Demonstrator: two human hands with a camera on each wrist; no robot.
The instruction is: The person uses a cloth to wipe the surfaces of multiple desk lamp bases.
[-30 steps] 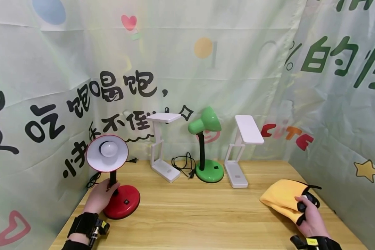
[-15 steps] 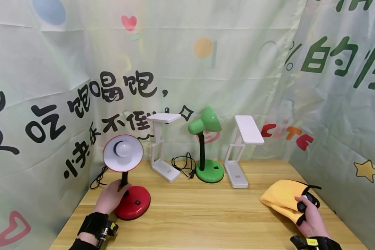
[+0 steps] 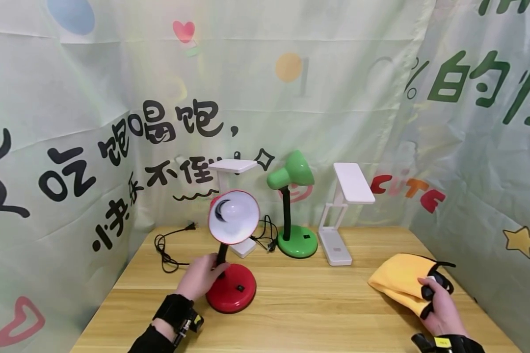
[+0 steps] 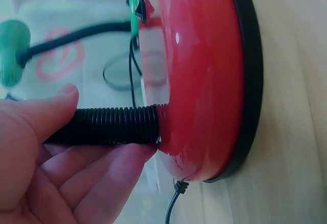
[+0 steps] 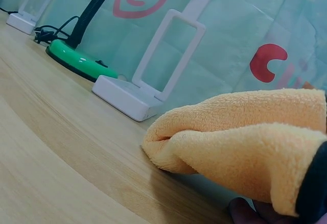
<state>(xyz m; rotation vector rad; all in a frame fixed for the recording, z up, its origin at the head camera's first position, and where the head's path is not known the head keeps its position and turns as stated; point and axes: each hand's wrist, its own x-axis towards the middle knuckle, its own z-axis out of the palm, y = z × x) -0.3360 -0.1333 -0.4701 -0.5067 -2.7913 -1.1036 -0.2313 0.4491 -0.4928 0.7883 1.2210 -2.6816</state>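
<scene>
In the head view my left hand [image 3: 200, 277] grips the black gooseneck of a red desk lamp [image 3: 231, 291]. The lamp's white-lined shade faces me above the red base. The left wrist view shows the thumb and fingers round the ribbed gooseneck [image 4: 117, 124], close to the base. Whether the base touches the table cannot be made out. My right hand [image 3: 443, 309] holds a folded yellow plush cloth [image 3: 402, 282] with black edging and a black part near the thumb. The right wrist view shows the cloth [image 5: 245, 142] low over the wood, most fingers hidden.
Behind the red lamp stands a white folding lamp [image 3: 244, 248], partly covered by it. A green desk lamp [image 3: 298, 241] and another white folding lamp [image 3: 334, 245] stand further right. The red lamp's black cord [image 3: 170, 255] trails left across the wooden table [image 3: 318, 314]. Printed fabric [image 3: 335, 98] hangs behind.
My left hand has moved the red lamp to the right, in front of the left white lamp, and its cord now lies more in view. My right hand and the cloth stay put.
</scene>
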